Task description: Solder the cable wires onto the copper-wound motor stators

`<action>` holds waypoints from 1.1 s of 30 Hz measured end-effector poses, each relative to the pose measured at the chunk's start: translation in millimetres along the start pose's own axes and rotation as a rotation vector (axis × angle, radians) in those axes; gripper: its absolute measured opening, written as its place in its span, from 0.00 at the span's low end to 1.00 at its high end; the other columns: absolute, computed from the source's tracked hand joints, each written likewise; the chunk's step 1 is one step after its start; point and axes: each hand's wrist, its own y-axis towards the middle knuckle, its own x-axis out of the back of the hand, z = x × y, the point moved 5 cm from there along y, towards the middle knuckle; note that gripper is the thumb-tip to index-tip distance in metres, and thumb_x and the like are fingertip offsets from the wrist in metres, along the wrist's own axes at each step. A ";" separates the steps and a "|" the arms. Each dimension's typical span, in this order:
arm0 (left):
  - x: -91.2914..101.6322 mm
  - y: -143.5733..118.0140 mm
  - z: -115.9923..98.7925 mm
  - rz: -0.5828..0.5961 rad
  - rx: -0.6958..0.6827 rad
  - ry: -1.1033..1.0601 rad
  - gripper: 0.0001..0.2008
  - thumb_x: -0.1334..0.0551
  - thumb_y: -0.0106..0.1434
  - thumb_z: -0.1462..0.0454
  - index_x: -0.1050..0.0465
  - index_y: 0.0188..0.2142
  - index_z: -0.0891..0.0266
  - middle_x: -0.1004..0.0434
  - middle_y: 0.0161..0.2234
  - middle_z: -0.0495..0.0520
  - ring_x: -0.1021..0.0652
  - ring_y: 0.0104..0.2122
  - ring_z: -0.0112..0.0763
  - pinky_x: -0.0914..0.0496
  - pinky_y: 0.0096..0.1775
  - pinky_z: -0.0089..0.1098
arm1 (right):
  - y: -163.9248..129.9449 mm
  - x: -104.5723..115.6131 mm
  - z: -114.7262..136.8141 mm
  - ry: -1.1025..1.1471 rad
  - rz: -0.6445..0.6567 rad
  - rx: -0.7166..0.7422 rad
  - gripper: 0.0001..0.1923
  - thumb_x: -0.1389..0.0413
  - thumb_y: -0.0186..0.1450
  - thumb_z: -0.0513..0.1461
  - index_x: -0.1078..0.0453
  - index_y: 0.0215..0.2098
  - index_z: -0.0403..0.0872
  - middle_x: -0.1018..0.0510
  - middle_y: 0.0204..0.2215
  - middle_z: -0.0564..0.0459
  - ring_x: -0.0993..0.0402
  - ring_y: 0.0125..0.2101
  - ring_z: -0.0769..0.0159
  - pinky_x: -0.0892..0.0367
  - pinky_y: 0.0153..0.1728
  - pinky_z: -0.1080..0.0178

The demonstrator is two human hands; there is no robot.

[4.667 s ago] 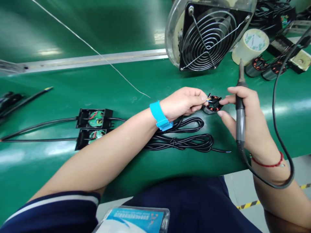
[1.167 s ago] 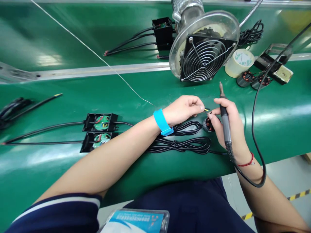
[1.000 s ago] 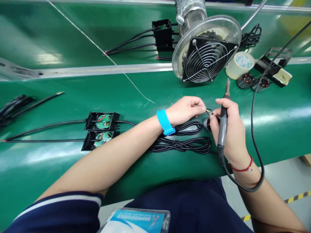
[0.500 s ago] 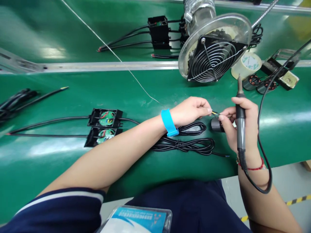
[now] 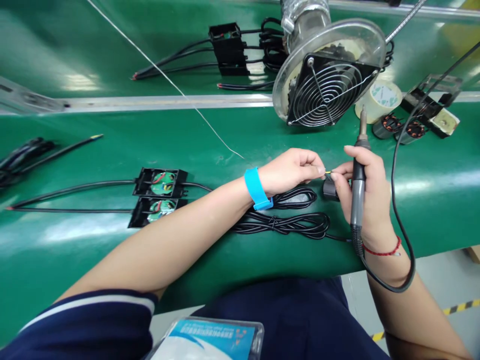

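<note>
My left hand [image 5: 290, 171], a blue strap at its wrist, pinches a thin yellow wire [image 5: 328, 172] between thumb and finger. My right hand [image 5: 377, 200] carries a soldering iron [image 5: 359, 187] against its palm, tip pointing up and away. The thumb and forefinger of that same hand close at the wire's other end. Just below the fingers stands a dark cylindrical part [image 5: 330, 190], partly hidden by my right hand. Coiled black cables [image 5: 300, 226] lie under and beside my left wrist.
Two open black boxes [image 5: 139, 212] with green circuit boards lie left of my forearm. A fume extractor fan [image 5: 330, 92] hangs over the bench. Solder wire [image 5: 195, 107] slants down from the upper left. Wound coils [image 5: 386, 126] and a tape roll [image 5: 380, 101] stand at the right.
My right hand and the soldering iron have shifted slightly left, closer to my left hand. The wire between the fingertips now lies more level. The whole view has slid a little.
</note>
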 end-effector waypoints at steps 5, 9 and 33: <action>0.4 -0.2 0.1 -0.007 0.012 -0.005 0.09 0.40 0.64 0.72 0.31 0.26 0.68 0.39 0.16 0.41 0.42 0.17 0.16 0.48 0.23 0.23 | -4.9 4.3 -5.7 0.105 -0.010 0.031 0.27 0.40 0.65 0.37 0.40 0.59 0.58 0.25 0.39 0.54 0.26 0.33 0.66 0.25 0.34 0.60; 0.3 0.1 0.5 -0.003 0.010 -0.015 0.09 0.40 0.64 0.72 0.31 0.26 0.68 0.39 0.16 0.41 0.42 0.17 0.16 0.48 0.22 0.23 | -4.5 5.9 -4.5 0.115 -0.015 0.066 0.25 0.41 0.64 0.35 0.38 0.58 0.57 0.25 0.33 0.59 0.26 0.31 0.68 0.25 0.37 0.60; 98.6 0.1 -14.9 -0.521 0.005 0.356 0.06 0.42 0.50 0.68 0.31 0.19 0.65 0.40 0.16 0.44 0.41 0.20 0.21 0.49 0.27 0.29 | -13.1 16.9 -28.3 0.056 -0.308 -0.011 0.21 0.42 0.65 0.38 0.36 0.57 0.50 0.20 0.41 0.47 0.22 0.38 0.61 0.27 0.37 0.55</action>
